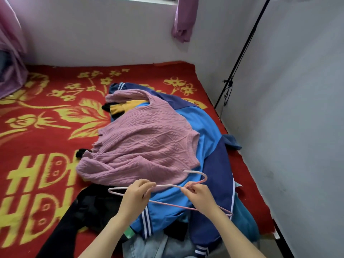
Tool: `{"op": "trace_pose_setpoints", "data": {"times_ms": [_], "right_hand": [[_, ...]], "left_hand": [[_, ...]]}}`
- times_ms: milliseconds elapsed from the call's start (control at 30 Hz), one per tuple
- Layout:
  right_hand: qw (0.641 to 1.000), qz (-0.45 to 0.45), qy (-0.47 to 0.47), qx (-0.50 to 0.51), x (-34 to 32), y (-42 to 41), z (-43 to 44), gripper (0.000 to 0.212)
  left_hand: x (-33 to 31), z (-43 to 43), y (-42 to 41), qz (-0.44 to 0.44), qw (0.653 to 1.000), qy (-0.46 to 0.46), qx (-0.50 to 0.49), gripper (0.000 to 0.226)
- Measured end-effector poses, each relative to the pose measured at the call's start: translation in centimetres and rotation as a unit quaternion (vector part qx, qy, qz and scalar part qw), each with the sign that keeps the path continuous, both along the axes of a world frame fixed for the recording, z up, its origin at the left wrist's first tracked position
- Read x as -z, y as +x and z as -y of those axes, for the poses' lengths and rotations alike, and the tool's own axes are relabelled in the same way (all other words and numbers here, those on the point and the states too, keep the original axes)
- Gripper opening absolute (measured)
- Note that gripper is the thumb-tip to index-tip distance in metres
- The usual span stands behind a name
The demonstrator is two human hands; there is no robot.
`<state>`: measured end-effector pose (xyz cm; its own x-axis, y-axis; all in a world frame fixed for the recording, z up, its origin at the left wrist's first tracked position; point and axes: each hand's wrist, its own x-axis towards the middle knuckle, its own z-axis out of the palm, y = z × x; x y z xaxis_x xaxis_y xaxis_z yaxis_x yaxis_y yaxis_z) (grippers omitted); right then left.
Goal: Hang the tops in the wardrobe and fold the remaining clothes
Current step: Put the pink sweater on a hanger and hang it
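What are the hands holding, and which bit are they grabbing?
A pink hanger. The left hand grips its top wire on the left side; the right hand pinches it at the neck, where the wires meet.

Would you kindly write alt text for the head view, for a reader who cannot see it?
The left hand and right hand hold a pink hanger above a clothes pile on a red blanket. A pink sweater lies on top of a blue jacket, with black clothes and jeans at the near edge.
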<state>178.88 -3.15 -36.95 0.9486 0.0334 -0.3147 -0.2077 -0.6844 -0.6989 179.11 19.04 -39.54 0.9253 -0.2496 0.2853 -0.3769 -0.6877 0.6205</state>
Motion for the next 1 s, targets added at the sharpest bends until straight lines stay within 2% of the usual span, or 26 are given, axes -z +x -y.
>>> {"op": "trace_pose_setpoints", "data": {"times_ms": [67, 233, 433, 500, 600, 733, 933, 1000], "right_hand": [[0.999, -0.007, -0.001, 0.032, 0.7, 1.3, 2.0, 0.027], [0.987, -0.018, -0.038, 0.152, 3.2, 5.4, 7.7, 0.029], [0.960, 0.003, -0.026, 0.278, 6.8, 11.1, 13.0, 0.009], [0.959, 0.007, -0.011, 0.282, 8.4, 13.2, 13.5, 0.007], [0.971, -0.063, -0.002, 0.230, 12.3, 17.2, 13.3, 0.012], [0.952, -0.206, 0.042, 0.224, 17.1, 19.1, 11.8, 0.026], [0.917, -0.264, 0.118, 0.275, 19.4, 20.9, 9.7, 0.035], [0.900, -0.308, 0.144, 0.272, 20.7, 20.6, 10.2, 0.049]], "left_hand": [[0.0, 1.3, 0.6, 0.008, 0.999, 0.014, -0.033, 0.024], [-0.1, 3.4, 2.0, -0.054, 0.991, -0.025, -0.120, 0.038], [-0.3, 4.4, 3.1, -0.093, 0.966, -0.049, -0.237, 0.036], [-0.1, 4.4, 3.0, -0.108, 0.953, -0.054, -0.279, 0.035], [0.7, 4.9, 3.6, -0.128, 0.934, -0.061, -0.327, 0.036], [1.3, 5.3, 3.6, -0.177, 0.920, -0.034, -0.348, 0.037], [2.1, 5.6, 3.7, -0.233, 0.892, -0.036, -0.386, 0.037], [2.4, 6.3, 3.7, -0.250, 0.884, -0.043, -0.393, 0.035]]}}
